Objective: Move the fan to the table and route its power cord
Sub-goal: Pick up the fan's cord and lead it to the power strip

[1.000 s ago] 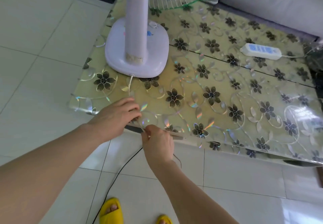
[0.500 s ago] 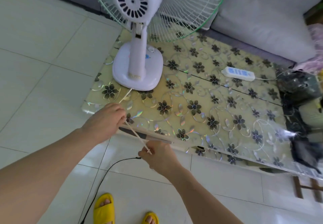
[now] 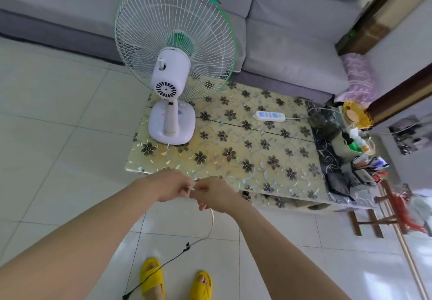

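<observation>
1. The fan (image 3: 171, 103) stands upright on the table (image 3: 257, 159), at its left end.
2. Both hands, left hand (image 3: 171, 188) and right hand (image 3: 211, 194), pinch the white power cord (image 3: 211, 223) just off the table's near edge.
3. The cord hangs to the floor, apparently joining a black lead (image 3: 163, 265).

I see the table (image 3: 233, 159) mostly bare across its middle and near edge — open room for my hands there. The fan (image 3: 171, 103) blocks the far left corner, a power strip (image 3: 270, 116) lies toward the far right, and clutter (image 3: 346, 150) crowds the right end.
</observation>
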